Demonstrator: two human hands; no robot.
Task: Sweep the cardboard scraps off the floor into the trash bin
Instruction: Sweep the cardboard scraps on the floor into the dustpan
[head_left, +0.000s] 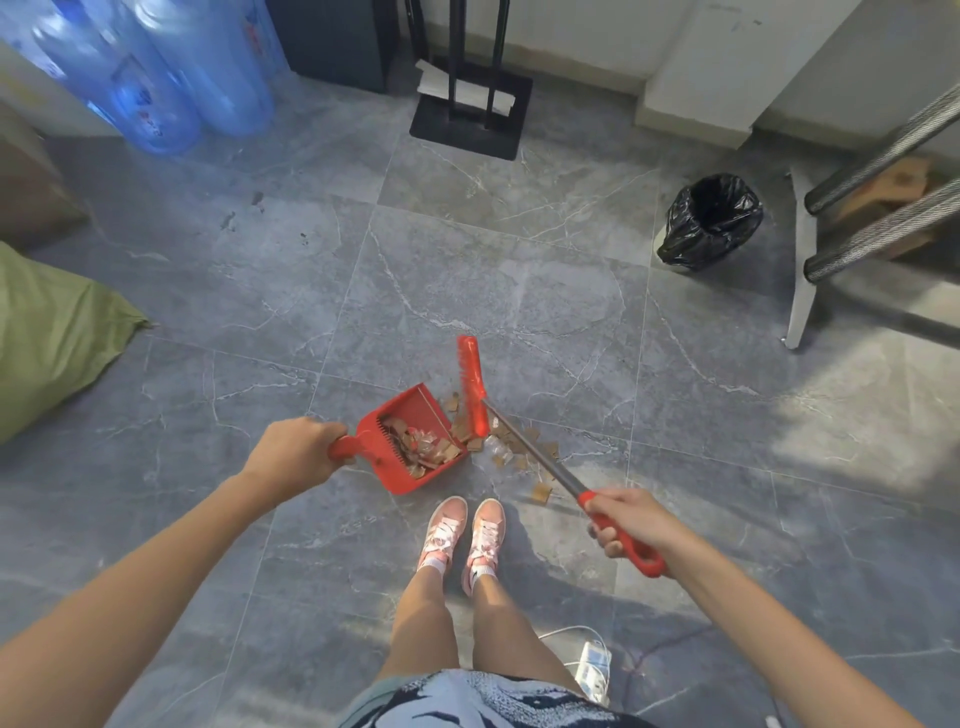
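both grips closed: left hand (296, 453) on dustpan (410, 441) handle, right hand (626, 522) on broom (474, 387) handle.

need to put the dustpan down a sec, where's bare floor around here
Bare tiles lie between the dustpan and the green sack, and ahead toward the black stand. It is crowded right of the pan: scraps, broom, and shoes.

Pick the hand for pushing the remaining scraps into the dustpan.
Right. The right hand holds the broom, whose head sits beside the loose scraps. The left hand only steadies the dustpan.
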